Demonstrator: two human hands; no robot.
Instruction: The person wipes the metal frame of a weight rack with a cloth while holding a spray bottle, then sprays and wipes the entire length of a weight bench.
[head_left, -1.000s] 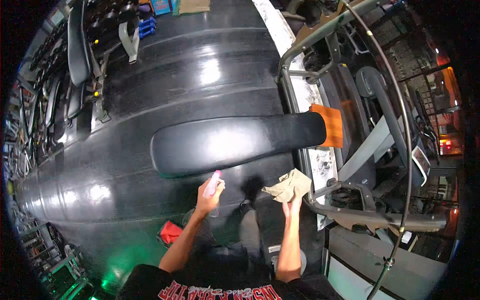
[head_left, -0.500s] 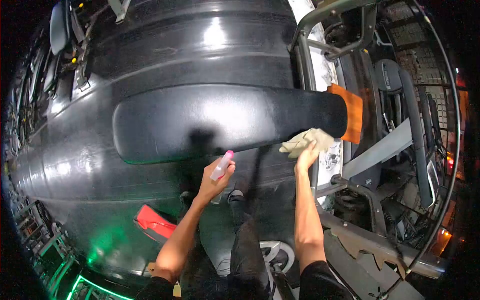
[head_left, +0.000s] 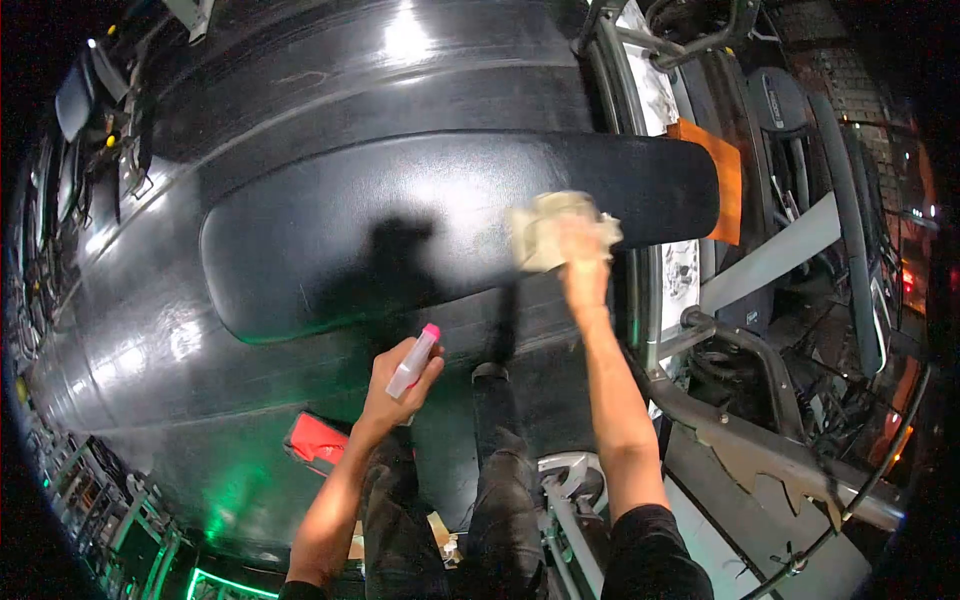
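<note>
A long black padded bench (head_left: pixel 400 225) lies across the middle of the view. My right hand (head_left: pixel 582 262) presses a beige cloth (head_left: pixel 548 228) flat on the bench pad near its right end. My left hand (head_left: pixel 395 385) holds a small clear spray bottle (head_left: pixel 413 362) with a pink top, below the bench's front edge and apart from the pad. My legs in dark trousers stand just in front of the bench.
Grey metal machine frames (head_left: pixel 720 420) and a rack stand to the right, with an orange panel (head_left: pixel 722 170) behind the bench's right end. A red object (head_left: pixel 318 440) lies on the black rubber floor (head_left: pixel 380 70) by my left leg. More gym equipment lines the left edge.
My right hand has carried the cloth up from in front of the bench onto the pad. My left hand with the spray bottle has stayed low, and my view has moved closer to the bench.
</note>
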